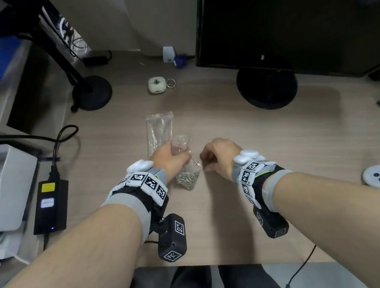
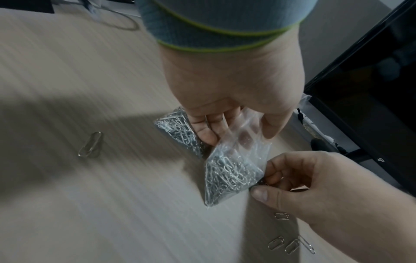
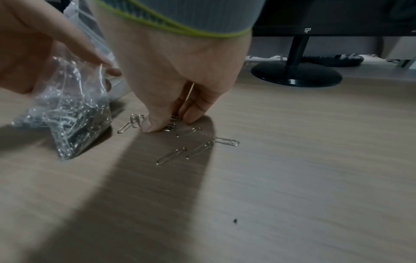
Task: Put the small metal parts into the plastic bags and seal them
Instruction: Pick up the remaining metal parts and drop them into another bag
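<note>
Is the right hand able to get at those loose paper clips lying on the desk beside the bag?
Probably yes. The right hand is already down on the desk, fingertips on one of the loose paper clips; nothing covers the others, and the bag of paper clips sits off to the side.

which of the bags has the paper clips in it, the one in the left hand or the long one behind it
The bag gripped by the left hand: clips fill its bottom. The long bag lies flat behind it.

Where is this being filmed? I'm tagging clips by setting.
Most likely an office desk or workstation. A wood-grain desk carries a dark monitor on a round stand, a black power adapter with its cable, and loose paper clips beside a clear plastic bag.
</note>
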{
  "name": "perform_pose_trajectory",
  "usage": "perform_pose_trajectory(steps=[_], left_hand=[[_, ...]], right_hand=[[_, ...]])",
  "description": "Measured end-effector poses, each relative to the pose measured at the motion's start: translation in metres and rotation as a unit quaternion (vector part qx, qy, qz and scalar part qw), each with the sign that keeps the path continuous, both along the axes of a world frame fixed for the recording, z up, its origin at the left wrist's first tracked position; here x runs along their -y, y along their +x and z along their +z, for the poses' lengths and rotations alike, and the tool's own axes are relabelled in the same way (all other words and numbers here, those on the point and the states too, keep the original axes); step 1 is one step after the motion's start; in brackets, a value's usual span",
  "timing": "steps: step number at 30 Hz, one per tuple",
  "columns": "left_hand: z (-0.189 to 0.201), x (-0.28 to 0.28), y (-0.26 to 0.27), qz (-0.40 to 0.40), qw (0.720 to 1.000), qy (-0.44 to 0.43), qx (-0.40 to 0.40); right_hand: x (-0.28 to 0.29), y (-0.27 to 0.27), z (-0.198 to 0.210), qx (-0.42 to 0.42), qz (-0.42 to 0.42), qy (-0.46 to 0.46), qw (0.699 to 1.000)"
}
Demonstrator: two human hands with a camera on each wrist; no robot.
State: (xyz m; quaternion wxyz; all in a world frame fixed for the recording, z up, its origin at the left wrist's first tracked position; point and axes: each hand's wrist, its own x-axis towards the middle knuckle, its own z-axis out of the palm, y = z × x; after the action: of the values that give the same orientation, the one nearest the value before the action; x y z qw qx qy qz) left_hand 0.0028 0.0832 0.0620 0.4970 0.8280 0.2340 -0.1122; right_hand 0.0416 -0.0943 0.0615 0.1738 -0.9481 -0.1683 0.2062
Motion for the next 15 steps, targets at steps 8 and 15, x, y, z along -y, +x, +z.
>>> perform_pose_trajectory(steps=[8, 15], left_hand=[[-0.045, -0.002, -0.021, 0.001, 0.998, -0.026, -0.048], [-0.087, -0.008, -0.048, 0.001, 0.997, -0.002, -0.079]], right_hand=[[0.007, -0.020, -0.048, -0.030, -0.016, -0.008, 0.999], [-0.005, -0.047, -0.086, -0.078, 0.038, -0.056, 0.995]])
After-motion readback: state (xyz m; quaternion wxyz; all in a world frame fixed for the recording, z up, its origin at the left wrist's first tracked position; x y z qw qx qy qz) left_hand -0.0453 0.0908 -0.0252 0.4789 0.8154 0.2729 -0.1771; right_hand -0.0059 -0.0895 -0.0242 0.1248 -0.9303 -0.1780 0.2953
